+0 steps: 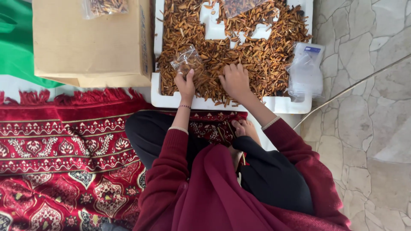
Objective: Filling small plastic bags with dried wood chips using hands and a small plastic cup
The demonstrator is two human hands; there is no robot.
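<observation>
- A person in a dark red top sits cross-legged on a red patterned rug (60, 158), both arms stretched toward a white foam tray (171, 101) heaped with dried brown plant pieces (257, 55).
- The left hand (185, 84) pinches a small clear plastic bag (186, 62) at its lower edge, thumb and fingers closed on the film; the bag stands tilted over the near-left part of the heap, its mouth upward, a few brown pieces visible inside.
- The right hand (234, 80) lies palm-down on the brown pieces just beside the left, fingers curled into the heap; whether it grips any cannot be told from above.
- A stack of empty clear bags (305, 70) rests on the tray's right rim, partly hanging over the stone floor (368, 128).
- A brown cardboard box (87, 40) stands touching the tray's left side, with a filled clear bag (105, 7) lying on its top at the upper edge of the view.
- A green cloth (15, 42) shows left of the box.
- A bare foot (247, 128) peeks out between the black trouser legs, near the tray's front wall.
</observation>
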